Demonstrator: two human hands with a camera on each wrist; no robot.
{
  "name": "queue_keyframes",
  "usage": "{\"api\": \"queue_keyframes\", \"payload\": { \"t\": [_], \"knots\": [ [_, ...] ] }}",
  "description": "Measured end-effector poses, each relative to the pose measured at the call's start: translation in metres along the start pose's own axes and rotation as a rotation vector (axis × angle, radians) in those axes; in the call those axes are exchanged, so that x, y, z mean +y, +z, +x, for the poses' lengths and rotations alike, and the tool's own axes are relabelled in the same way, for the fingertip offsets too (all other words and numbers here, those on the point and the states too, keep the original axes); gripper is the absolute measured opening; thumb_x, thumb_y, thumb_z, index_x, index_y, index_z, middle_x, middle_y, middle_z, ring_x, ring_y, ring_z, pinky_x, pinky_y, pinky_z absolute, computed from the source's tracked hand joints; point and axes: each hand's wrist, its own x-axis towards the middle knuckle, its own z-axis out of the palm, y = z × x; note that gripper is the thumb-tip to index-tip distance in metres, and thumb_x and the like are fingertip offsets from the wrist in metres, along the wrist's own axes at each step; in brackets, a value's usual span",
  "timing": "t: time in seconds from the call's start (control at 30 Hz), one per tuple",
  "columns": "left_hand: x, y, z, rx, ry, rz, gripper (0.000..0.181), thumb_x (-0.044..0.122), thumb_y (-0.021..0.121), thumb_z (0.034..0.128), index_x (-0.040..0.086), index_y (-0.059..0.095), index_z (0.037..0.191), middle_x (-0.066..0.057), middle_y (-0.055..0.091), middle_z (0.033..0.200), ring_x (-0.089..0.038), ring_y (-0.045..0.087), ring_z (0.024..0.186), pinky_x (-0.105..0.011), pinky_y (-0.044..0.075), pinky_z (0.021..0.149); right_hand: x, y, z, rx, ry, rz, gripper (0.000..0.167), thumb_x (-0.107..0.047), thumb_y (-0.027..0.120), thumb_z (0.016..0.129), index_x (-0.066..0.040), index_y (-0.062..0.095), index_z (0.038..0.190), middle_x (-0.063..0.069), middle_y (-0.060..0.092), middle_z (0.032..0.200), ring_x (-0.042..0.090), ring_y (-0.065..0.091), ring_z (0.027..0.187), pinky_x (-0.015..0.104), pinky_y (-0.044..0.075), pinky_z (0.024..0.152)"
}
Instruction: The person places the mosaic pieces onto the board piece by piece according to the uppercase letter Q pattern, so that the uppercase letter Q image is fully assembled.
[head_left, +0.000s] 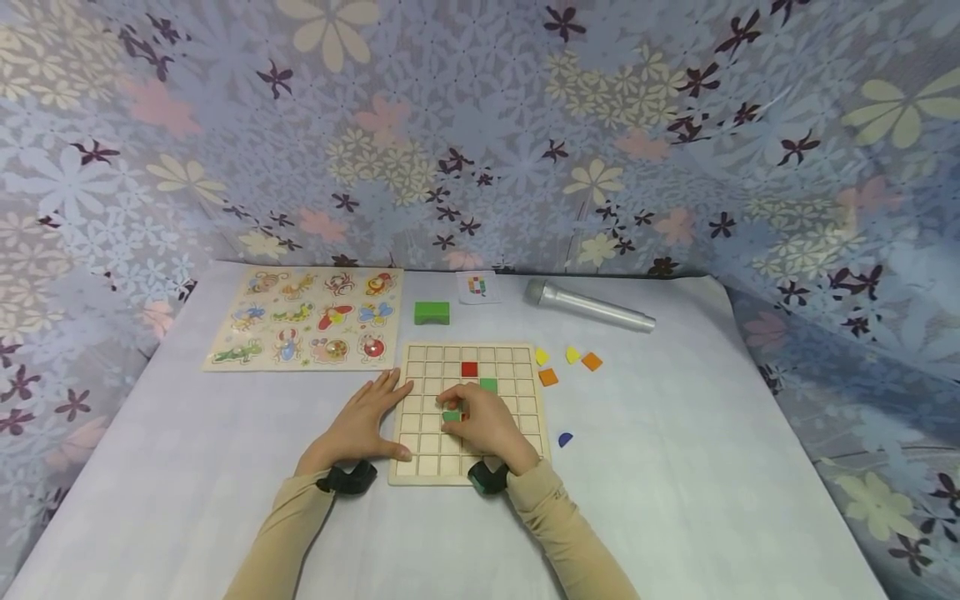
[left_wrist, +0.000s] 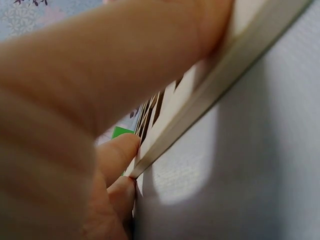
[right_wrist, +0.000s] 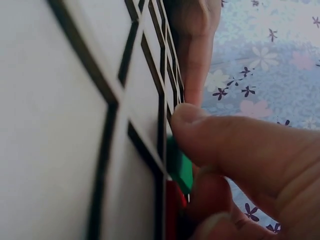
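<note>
lying around the gridded board [head_left: 431,423]: 2 orange tiles [head_left: 549,377], green block [head_left: 432,313], microphone [head_left: 592,307]

Grid board [head_left: 428,465] under left hand [head_left: 363,423] and right hand [head_left: 486,422]: pale wood look, smooth, matt. Green tile [right_wrist: 183,167] at right hand's fingertips: smooth, soft sheen. Desk [head_left: 675,500] around hands: whitish cloth, fine weave, matt. Microphone [head_left: 596,308] beyond right hand: silvery, metallic sheen; metal or plastic unclear. Sleeves [head_left: 281,525] behind hands: matt cloth.
</note>
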Motion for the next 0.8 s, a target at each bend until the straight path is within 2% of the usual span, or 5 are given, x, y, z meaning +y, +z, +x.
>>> {"api": "queue_keyframes", "payload": {
  "t": [0.2,0.47,0.53,0.67,0.8],
  "knots": [
    [0.0,0.0,0.0,0.008,0.005,0.002,0.108,0.046,0.086,0.0635,0.003,0.035,0.149,-0.023,0.017,0.16,-0.041,0.013,0.149,-0.057,0.013,0.121,0.002,-0.003,0.0,-0.011,-0.007,0.047,0.027,-0.012,0.076,0.081,-0.015,0.07,0.107,-0.004,0.064,0.087,0.007,0.051,0.071,0.019,0.043,0.064],
    [0.001,0.0,0.001,0.007,-0.005,-0.004,0.108,0.046,0.086,0.063,0.004,0.036,0.149,-0.022,0.017,0.16,-0.04,0.013,0.15,-0.056,0.012,0.121,0.01,-0.02,0.0,0.004,0.038,0.168,0.023,-0.013,0.069,0.089,-0.011,0.068,0.112,0.004,0.068,0.093,0.008,0.053,0.062,0.019,0.044,0.053],
    [0.002,0.0,0.002,0.007,-0.005,-0.001,0.108,0.047,0.086,0.0625,0.004,0.036,0.149,-0.022,0.018,0.16,-0.04,0.013,0.15,-0.056,0.012,0.121,0.018,-0.032,0.0,0.036,0.059,0.2,0.025,-0.015,0.068,0.09,-0.009,0.067,0.115,0.007,0.068,0.097,0.007,0.055,0.063,0.019,0.045,0.053],
    [0.002,0.0,0.002,0.011,0.0,-0.005,0.109,0.047,0.086,0.062,0.004,0.036,0.148,-0.021,0.018,0.16,-0.04,0.013,0.15,-0.056,0.012,0.122,0.05,-0.063,-0.007,0.179,0.121,0.264,0.032,-0.016,0.067,0.091,-0.007,0.064,0.122,0.014,0.068,0.11,0.013,0.059,0.071,0.021,0.049,0.059],
    [0.0,0.001,0.001,0.006,-0.005,0.0,0.11,0.048,0.086,0.0615,0.003,0.036,0.148,-0.022,0.018,0.16,-0.04,0.013,0.15,-0.056,0.012,0.121,0.087,-0.085,-0.019,0.288,0.244,0.271,0.042,-0.015,0.067,0.091,-0.011,0.057,0.132,0.013,0.064,0.127,0.028,0.061,0.098,0.033,0.052,0.082]
  ]
}}
